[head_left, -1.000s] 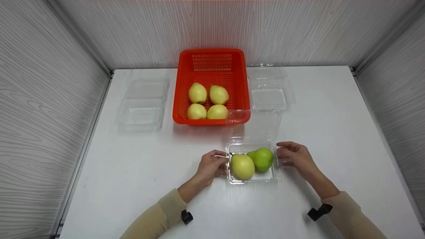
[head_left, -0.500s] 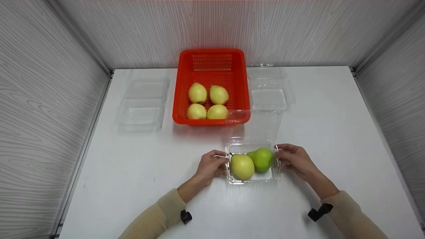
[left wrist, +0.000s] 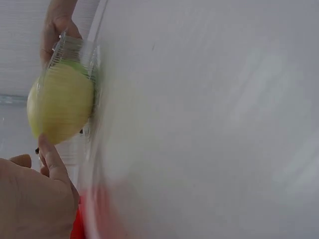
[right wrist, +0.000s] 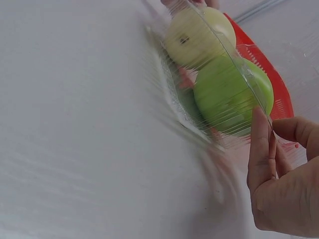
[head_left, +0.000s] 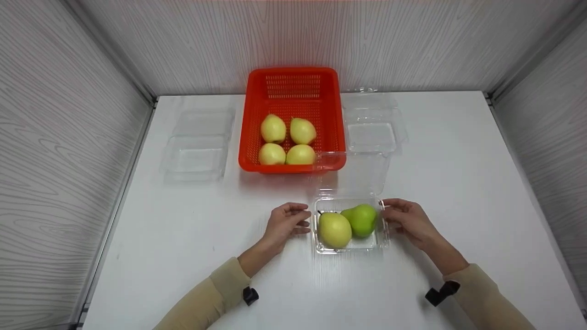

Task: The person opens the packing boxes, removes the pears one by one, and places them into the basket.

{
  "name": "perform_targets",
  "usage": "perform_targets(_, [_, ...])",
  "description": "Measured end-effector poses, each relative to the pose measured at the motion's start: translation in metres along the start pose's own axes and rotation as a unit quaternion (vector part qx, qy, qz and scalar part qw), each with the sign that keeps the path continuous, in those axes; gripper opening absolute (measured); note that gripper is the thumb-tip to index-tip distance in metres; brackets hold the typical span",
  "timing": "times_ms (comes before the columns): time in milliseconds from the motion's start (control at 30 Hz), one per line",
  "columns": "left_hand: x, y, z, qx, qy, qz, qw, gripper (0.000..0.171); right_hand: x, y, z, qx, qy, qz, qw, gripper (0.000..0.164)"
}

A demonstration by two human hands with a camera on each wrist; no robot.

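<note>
In the head view a clear plastic clamshell container [head_left: 351, 250] stands on the table with its lid [head_left: 357, 176] folded back toward the basket. Inside it a yellow pear [head_left: 335, 230] sits on the left and a green pear [head_left: 364, 220] on the right. My right hand [head_left: 408, 221] pinches the container's right rim between thumb and fingers, seen closely in the right wrist view. At the left side my left hand [head_left: 285, 227] has its fingers loosely extended, fingertips just beside the wall and holding nothing.
A red plastic basket [head_left: 246, 123] with several yellow pears [head_left: 273, 129] stands at the back, partly overlapped by the raised lid. Another open clear container [head_left: 195, 158] lies at the left, and more clear packaging [head_left: 371, 135] lies right of the basket.
My left hand has let go of the container's left side and drawn slightly left. My right hand has closed onto the right rim. Container and pears look unmoved.
</note>
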State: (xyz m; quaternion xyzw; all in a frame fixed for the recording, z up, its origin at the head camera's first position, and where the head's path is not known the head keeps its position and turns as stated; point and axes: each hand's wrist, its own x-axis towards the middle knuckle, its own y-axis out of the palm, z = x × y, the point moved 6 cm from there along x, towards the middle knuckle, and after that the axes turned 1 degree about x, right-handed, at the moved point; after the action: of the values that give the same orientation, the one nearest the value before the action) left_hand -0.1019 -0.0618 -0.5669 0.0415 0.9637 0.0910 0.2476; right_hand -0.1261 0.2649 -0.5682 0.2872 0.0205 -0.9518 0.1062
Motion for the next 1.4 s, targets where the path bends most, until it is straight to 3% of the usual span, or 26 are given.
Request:
perform_targets(233, [-0.006, -0.006, -0.026, 0.053, 0.032, -0.002, 0.9981, 0.035, 0.0, -0.001, -0.001, 0.0, 0.002, -0.005, 1.0, 0.056])
perform_targets(433, [-0.01, -0.001, -0.05, 0.09, 0.068, 0.024, 0.9933, 0.036, 0.0, -0.001, -0.001, -0.007, 0.004, -0.01, 1.0, 0.057])
perform_targets(533, [-0.011, 0.005, -0.06, 0.129, 0.095, 0.048, 0.9859, 0.038, 0.0, -0.001, -0.001, -0.008, 0.001, -0.008, 1.0, 0.056])
perform_targets(633, [-0.012, 0.012, -0.069, 0.179, 0.123, 0.08, 0.9728, 0.042, 0.0, 0.0, 0.0, -0.007, 0.0, -0.005, 1.0, 0.057])
perform_targets(867, [-0.015, 0.03, -0.084, 0.263, 0.186, 0.173, 0.9307, 0.05, 0.0, 0.0, -0.001, -0.014, 0.004, -0.01, 1.0, 0.058])
perform_targets(1100, [-0.017, 0.042, -0.088, 0.358, 0.244, 0.219, 0.8742, 0.052, -0.001, -0.001, -0.001, -0.011, 0.005, -0.012, 1.0, 0.058])
perform_targets(1233, [-0.018, 0.05, -0.085, 0.419, 0.264, 0.239, 0.8352, 0.052, -0.001, -0.001, -0.001, -0.01, 0.004, -0.012, 1.0, 0.057])
perform_targets(1400, [-0.02, 0.06, -0.076, 0.491, 0.293, 0.266, 0.7761, 0.053, -0.001, -0.001, 0.0, -0.013, 0.001, -0.013, 1.0, 0.057])
